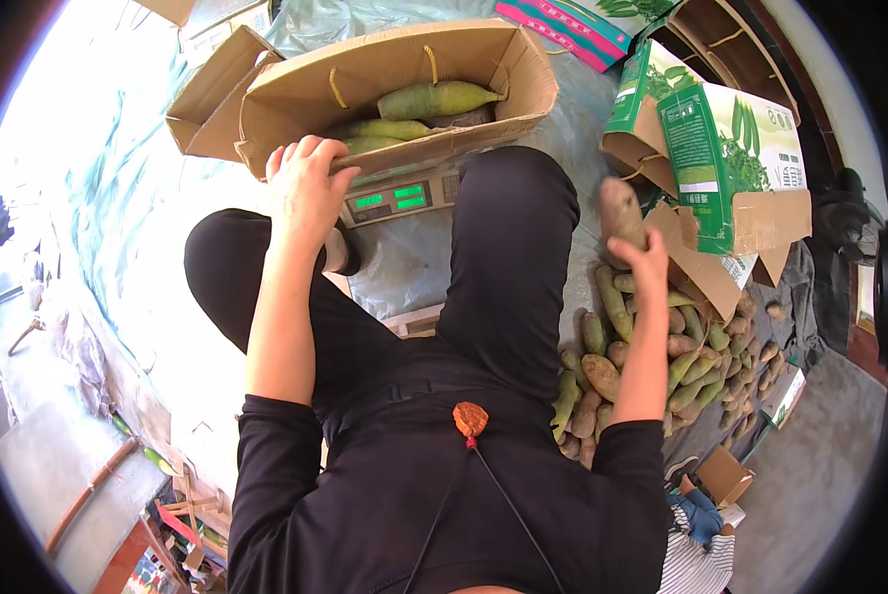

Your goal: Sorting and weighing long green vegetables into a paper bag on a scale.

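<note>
My left hand rests at the near left edge of an open cardboard box, its fingers bent over the rim. Inside the box lie green radishes and a darker, brownish root partly hidden by the near wall. Beneath it stands a digital scale with a lit green display. Off to the right, my right hand is closed around a brownish sweet potato, held above the near end of a pile. That pile mixes green radishes with sweet potatoes.
Green-and-white printed cartons stand at the right behind the pile. A pink and teal box is at the far side. Plastic sheeting covers the floor. Another person in a striped top is at the lower right.
</note>
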Motion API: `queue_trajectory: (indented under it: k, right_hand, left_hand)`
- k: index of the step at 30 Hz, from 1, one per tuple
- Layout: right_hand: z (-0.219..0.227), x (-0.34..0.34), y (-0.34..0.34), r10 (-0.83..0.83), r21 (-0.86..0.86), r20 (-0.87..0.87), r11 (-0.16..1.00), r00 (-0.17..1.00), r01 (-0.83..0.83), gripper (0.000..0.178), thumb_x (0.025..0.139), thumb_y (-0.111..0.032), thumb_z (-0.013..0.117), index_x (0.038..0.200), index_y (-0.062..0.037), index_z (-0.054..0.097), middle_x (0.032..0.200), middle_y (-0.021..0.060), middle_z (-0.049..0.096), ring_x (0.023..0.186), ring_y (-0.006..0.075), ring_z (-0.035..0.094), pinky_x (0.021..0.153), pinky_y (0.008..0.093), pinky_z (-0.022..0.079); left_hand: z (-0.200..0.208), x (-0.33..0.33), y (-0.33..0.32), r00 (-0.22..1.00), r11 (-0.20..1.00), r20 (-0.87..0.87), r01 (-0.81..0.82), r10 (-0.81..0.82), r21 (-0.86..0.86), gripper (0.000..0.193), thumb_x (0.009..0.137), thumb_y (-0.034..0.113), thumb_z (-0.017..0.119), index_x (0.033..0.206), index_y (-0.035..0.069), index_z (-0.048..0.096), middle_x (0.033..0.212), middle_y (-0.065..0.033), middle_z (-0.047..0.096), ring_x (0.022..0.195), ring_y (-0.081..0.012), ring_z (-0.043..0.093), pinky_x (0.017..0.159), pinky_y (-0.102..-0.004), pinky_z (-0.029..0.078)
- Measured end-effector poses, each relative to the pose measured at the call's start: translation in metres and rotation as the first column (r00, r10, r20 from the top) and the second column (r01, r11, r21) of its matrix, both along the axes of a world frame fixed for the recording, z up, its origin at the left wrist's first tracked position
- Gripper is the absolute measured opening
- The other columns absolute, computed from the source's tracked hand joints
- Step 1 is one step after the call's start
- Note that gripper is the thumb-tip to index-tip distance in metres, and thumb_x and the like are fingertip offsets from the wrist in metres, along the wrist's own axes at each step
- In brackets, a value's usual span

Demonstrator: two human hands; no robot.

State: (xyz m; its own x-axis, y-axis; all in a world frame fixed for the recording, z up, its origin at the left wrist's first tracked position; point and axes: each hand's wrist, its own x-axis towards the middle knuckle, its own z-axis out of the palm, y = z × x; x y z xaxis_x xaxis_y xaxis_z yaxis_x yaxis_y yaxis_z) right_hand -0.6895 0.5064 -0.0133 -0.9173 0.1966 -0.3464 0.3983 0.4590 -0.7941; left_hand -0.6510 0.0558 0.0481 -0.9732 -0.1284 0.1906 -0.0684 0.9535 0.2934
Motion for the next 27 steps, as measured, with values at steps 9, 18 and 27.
queue_trajectory:
  k: [9, 18, 27]
  right_hand:
    - [0.111, -0.117, -0.163, 0.59, 0.212, -0.393, 0.805, 0.706, -0.554, 0.064, 0.053, -0.028, 0.082, 0.106, 0.0002, 0.06, 0.097, 0.0128, 0.065, 0.088, 0.0233, 0.063, 0.08, 0.0336, 0.049]
    - [0.095, -0.112, -0.233, 0.681, 0.115, -0.365, 0.71, 0.635, -0.695, 0.062, 0.075, -0.032, 0.073, 0.125, -0.0018, 0.053, 0.126, 0.0176, 0.054, 0.116, 0.026, 0.053, 0.096, 0.0357, 0.043]
    - [-0.024, -0.029, -0.017, 0.236, -0.053, -0.037, 0.97, 0.971, -0.237, 0.04, 0.085, -0.024, 0.065, 0.121, -0.009, 0.057, 0.103, 0.0005, 0.063, 0.091, 0.0099, 0.057, 0.074, 0.0253, 0.044]
  left_hand:
    - [0.007, 0.006, -0.01, 0.998, 0.999, -0.043, -0.044, 0.043, -0.025, 0.017, 0.072, 0.018, 0.071, 0.088, 0.012, 0.067, 0.09, -0.0031, 0.061, 0.096, -0.0239, 0.056, 0.098, -0.0428, 0.035]
    - [0.004, 0.003, -0.01, 0.999, 0.998, -0.001, -0.042, 0.042, -0.05, 0.012, 0.073, 0.016, 0.069, 0.084, 0.012, 0.068, 0.087, -0.0027, 0.061, 0.094, -0.0228, 0.057, 0.097, -0.0413, 0.035]
    - [-0.004, -0.002, -0.01, 1.0, 0.993, -0.004, -0.013, 0.013, -0.121, 0.013, 0.074, 0.017, 0.069, 0.086, 0.013, 0.068, 0.089, -0.0011, 0.062, 0.095, -0.0217, 0.057, 0.095, -0.0394, 0.036]
